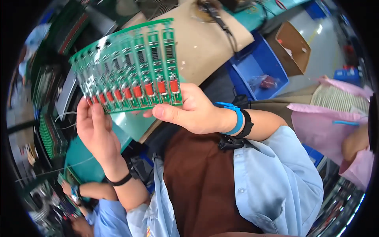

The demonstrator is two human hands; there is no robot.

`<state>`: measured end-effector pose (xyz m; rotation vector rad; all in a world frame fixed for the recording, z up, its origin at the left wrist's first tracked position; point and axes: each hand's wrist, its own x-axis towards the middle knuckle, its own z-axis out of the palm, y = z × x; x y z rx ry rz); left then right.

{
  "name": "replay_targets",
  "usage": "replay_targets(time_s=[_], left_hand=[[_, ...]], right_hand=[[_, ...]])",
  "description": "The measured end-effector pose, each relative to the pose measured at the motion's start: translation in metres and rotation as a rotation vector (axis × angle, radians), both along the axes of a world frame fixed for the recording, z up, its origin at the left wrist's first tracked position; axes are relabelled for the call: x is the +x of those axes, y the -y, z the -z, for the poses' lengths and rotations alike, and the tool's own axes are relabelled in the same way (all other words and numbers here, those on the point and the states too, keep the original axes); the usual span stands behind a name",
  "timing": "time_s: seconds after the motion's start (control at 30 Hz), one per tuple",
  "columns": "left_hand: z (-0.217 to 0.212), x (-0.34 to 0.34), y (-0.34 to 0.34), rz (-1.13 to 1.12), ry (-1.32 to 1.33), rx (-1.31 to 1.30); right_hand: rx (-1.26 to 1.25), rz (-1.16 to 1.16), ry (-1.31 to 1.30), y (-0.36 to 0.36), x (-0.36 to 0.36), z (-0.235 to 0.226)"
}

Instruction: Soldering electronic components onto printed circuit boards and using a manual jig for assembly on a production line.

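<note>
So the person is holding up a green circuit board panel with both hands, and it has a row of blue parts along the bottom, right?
Not quite. The parts along the lower edge of the green circuit board panel are red, not blue; the head view shows this. The rest holds: the left hand and the right hand both hold the panel up.

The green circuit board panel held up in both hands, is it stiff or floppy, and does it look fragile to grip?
The green circuit board panel probably handles stiffly: it stands flat though the left hand and right hand grip only its lower edge. It looks thin, so likely light. The row of red components stands proud, so squeezing there might damage them.
</note>
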<state>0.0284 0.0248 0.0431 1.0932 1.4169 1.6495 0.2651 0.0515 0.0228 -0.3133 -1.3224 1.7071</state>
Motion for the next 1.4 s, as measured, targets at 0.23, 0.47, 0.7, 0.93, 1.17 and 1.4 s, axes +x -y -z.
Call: replay_targets(time_s=[0.23,0.47,0.7,0.93,1.17,1.4], left_hand=[[0.011,-0.068,-0.008,0.082,0.092,-0.184],[0.033,-0.074,-0.049,0.027,-0.209,-0.323],[0.033,-0.065,-0.055,0.027,-0.413,-0.305],[0.031,-0.059,-0.057,-0.108,-0.737,-0.376],[0.029,-0.052,-0.052,-0.149,-0.913,-0.274],[-0.005,-0.057,-0.019,-0.034,-0.835,-0.024]], right_hand=[[-0.259,0.022,0.083,-0.04,-0.004,0.029],[-0.314,-0.004,0.443,-0.054,-0.006,0.017],[-0.062,0.19,0.751,-0.061,0.0,0.023],[0.321,0.393,0.892,-0.069,-0.003,0.031],[0.405,0.428,0.886,-0.075,-0.001,0.032],[0.369,0.389,0.747,-0.071,0.003,0.03]])
